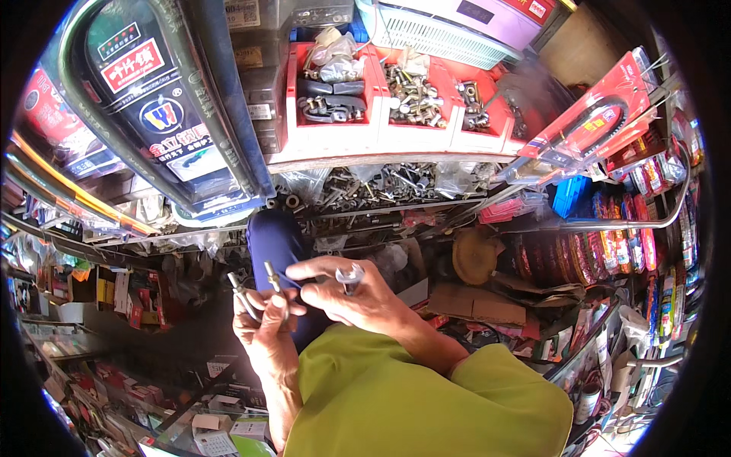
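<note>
Gripping two thin metal rods [259,293], the left hand [263,324] steadies them; the right hand [354,293] pinches probably a small wrench [349,276] near them.

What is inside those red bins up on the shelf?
The red bins hold loose bolts and nuts in the middle, black rubber parts and plastic bags on the left. Whatever lies beneath those piles is covered.

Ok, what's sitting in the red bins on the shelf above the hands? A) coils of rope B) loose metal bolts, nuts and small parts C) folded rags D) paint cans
B: the red bins on the shelf hold heaps of loose metal bolts and nuts, plus dark parts and small bagged items in the leftmost compartment; no rope, cans or rags show in them.
</note>
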Demonstrator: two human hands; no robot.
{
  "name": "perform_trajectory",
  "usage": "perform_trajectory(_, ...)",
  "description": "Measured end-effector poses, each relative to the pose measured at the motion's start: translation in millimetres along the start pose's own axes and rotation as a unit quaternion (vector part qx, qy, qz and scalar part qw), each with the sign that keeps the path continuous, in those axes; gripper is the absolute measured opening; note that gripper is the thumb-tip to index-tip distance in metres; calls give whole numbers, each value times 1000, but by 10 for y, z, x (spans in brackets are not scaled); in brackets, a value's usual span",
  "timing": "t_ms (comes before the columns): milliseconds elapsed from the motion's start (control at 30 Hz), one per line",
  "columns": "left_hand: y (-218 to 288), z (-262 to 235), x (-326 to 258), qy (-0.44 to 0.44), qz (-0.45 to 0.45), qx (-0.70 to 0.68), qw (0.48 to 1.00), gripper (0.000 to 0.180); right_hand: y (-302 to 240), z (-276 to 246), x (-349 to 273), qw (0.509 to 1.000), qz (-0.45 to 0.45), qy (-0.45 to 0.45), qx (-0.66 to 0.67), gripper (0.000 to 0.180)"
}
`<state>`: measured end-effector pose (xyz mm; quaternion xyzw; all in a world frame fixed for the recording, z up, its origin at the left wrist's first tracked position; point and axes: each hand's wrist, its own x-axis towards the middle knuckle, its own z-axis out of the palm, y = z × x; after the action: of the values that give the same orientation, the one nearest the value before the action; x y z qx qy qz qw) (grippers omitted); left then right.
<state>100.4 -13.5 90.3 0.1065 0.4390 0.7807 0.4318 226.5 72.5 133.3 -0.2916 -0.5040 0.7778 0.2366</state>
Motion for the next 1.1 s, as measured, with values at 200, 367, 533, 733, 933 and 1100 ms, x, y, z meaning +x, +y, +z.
perform_trajectory(200, -104, 34, -39, -30, -1, 4, 1000, 23, 135, -1, -75, 994, -62, -40, -77, 41)
perform_trajectory(367, -22, 5, 60, 19, 12, 48, 999, 30, 1, -54, -176, 979, -140, -71, -131, 30)
perform_trajectory(533, 0, 12, 4, -9, -13, 55, 998, 31, 169, -46, -23, 998, -13, 49, -34, 32)
perform_trajectory(733, -47, 25, 10, -20, -52, 45, 997, 25, -24, 15, -144, 995, -9, -1, -101, 38)
perform_trajectory(933, 0, -34, 37, -19, -29, 47, 998, 26, -3, -58, -53, 998, 17, 44, -37, 15)
perform_trajectory(1100, -48, -16, 2, -67, -39, 51, 996, 27, 329, -64, 128, 993, -86, 62, 51, 9)
